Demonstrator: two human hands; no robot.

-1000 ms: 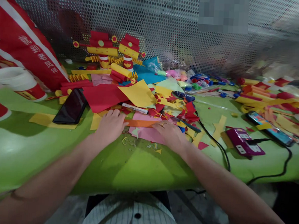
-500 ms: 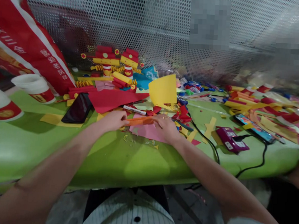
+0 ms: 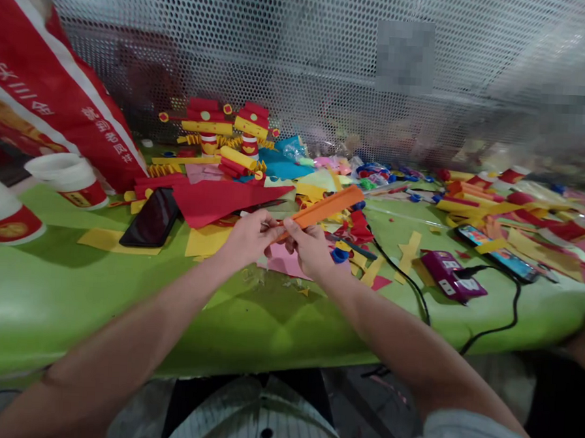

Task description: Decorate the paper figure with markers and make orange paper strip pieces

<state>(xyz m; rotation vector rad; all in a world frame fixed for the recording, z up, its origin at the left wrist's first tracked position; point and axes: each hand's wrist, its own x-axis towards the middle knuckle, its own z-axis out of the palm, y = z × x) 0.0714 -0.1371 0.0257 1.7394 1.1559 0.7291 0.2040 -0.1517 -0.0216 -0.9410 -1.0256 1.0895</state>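
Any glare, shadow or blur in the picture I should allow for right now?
Head view, left: pale glare on the green tabletop; head view, centre: dark shadow on it below the left hand and right hand, orange strip readable; head view, upper right: hazy, with pixelated patches over the mesh panel.

The torso is fitted with a pale fabric shirt (image 3: pixel 227 425) with thin, dark vertical stripes and one round, dark button (image 3: pixel 266 434). A loose, pale grey-blue fabric sleeve (image 3: pixel 467 437) covers the upper right arm. Both forearms are bare.
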